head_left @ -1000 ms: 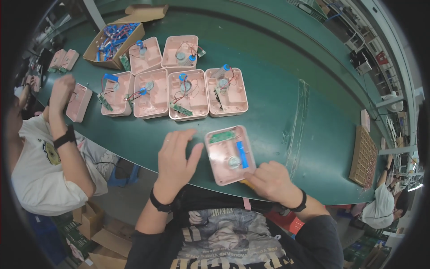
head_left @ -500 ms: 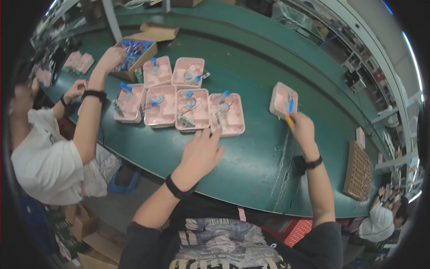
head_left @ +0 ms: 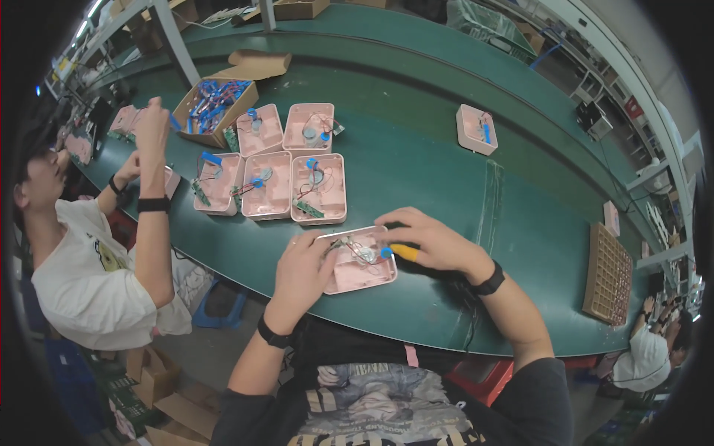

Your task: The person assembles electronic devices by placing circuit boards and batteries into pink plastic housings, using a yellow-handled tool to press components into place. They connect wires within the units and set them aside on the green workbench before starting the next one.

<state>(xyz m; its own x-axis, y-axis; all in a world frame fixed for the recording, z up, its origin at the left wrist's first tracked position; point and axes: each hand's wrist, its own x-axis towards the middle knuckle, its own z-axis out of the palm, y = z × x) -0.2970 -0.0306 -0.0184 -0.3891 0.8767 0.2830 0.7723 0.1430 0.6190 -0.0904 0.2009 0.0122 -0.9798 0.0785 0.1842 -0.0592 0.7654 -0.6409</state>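
The pink housing (head_left: 357, 281) is an open plastic shell on the near edge of the table (head_left: 416, 186), between the person's hands, its long axis running roughly left to right with the right end slightly farther from the body. In it sit a round speaker (head_left: 366, 255), reddish wires and a blue-capped cell (head_left: 386, 253); the cell is at the right end.

The left hand (head_left: 299, 269) lies over the housing's left end, thumb on the near side and fingers at the far edge; I cannot tell whether that grip pinches the wall or only rests. The right hand (head_left: 431, 239) is at the housing's right end, its grip closed around a yellow-handled tool (head_left: 405, 252), fingers stretched over the far right rim. The right hand is thus the nearer to the cell, which lies just left of its grip.

Beyond the housing to the left stand five similar shells (head_left: 327, 199), and behind them a cardboard box (head_left: 260, 64) of blue cells. A co-worker (head_left: 111, 290) is well left of the housing. A lone shell (head_left: 476, 140) lies beyond it to the right; a compartmented tray (head_left: 606, 271) lies far right.
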